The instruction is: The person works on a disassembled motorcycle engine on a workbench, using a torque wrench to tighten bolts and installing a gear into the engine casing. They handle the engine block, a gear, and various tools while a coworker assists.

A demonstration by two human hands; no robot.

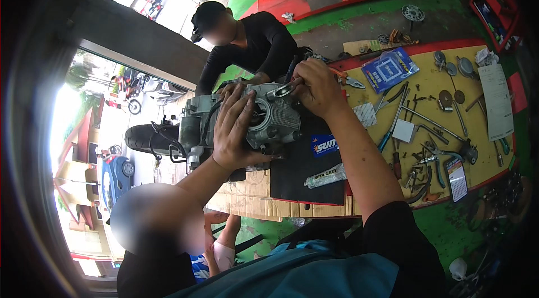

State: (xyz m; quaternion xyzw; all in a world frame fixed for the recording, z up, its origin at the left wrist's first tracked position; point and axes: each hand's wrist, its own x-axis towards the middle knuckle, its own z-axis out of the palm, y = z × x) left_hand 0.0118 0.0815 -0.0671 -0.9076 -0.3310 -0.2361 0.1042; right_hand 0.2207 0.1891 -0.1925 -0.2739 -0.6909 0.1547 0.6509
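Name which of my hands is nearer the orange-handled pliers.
Right. Your right hand is just left of the pliers in the picture; your left hand is farther left, spread against the grey engine.

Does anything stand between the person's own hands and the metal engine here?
Nothing visible does. The left hand lies directly on the engine; the right hand is at its upper right edge, unobstructed. A co-worker's hand is on the far side.
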